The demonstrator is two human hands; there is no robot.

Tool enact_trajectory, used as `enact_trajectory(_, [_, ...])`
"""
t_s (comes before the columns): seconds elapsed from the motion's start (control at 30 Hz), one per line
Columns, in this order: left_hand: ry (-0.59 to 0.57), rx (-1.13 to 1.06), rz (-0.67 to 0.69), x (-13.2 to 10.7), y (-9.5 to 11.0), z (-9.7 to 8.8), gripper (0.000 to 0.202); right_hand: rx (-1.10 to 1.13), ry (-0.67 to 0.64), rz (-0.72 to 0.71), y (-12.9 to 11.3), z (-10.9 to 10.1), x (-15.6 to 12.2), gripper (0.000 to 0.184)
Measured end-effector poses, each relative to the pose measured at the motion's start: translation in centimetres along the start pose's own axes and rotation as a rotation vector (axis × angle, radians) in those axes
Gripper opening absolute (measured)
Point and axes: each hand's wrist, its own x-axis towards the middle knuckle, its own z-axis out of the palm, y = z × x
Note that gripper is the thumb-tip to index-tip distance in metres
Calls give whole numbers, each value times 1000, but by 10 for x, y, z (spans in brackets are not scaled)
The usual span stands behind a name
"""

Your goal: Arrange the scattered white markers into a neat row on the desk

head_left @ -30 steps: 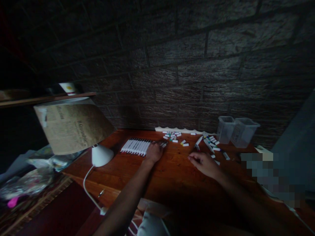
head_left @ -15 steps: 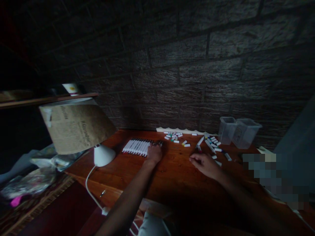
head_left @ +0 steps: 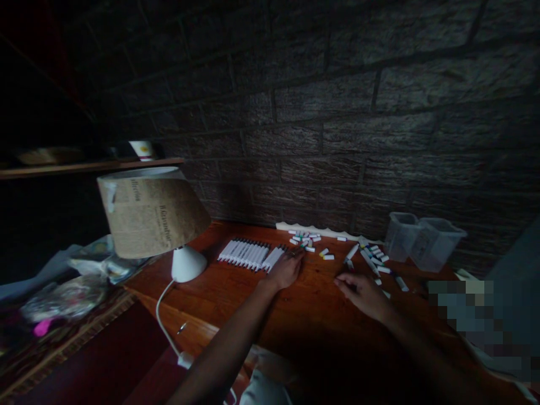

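Note:
Several white markers with dark ends point(head_left: 244, 254) lie side by side in a row on the wooden table point(head_left: 312, 304). A smaller group of markers point(head_left: 274, 257) lies just right of them, across a narrow gap. My left hand point(head_left: 287, 271) rests palm down at this group's right end, fingers reaching toward loose white caps point(head_left: 310, 249) with coloured ends; its fingertips are partly hidden. My right hand point(head_left: 361, 291) hovers low over or rests on the table, fingers half curled, thumb and forefinger slightly apart, nothing visible between them. Beyond it lie loose markers point(head_left: 370, 262) and more caps point(head_left: 384, 270).
A lamp point(head_left: 188, 265) with a paper-patterned shade stands left, its white cord hanging over the front edge. Two clear plastic containers point(head_left: 434, 247) stand at the back right. A white scalloped strip point(head_left: 320, 230) lies along the brick wall. A shelf holds a paper cup point(head_left: 142, 150).
My left hand has moved right along the row, uncovering the smaller marker group and the gap. My right hand keeps nearly the same place on the table. The view has shifted slightly.

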Motion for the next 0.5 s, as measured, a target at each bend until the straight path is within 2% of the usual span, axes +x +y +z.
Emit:
enact_trajectory(0.1, [-14, 91, -247, -1, -3, -7, 44, 14, 12, 3, 1, 0, -1, 36])
enact_trajectory(0.17, [-24, 131, -361, -3, -5, -12, 45, 11, 22, 6, 1, -1, -1, 37])
enact_trajectory(0.37, [-20, 183, -443, -3, -8, -15, 50, 5, 37, -2, -2, -3, -1, 38])
enact_trajectory(0.5, [-55, 220, -525, -3, -11, -14, 45, 7, 41, 4, -1, -5, -1, 37])
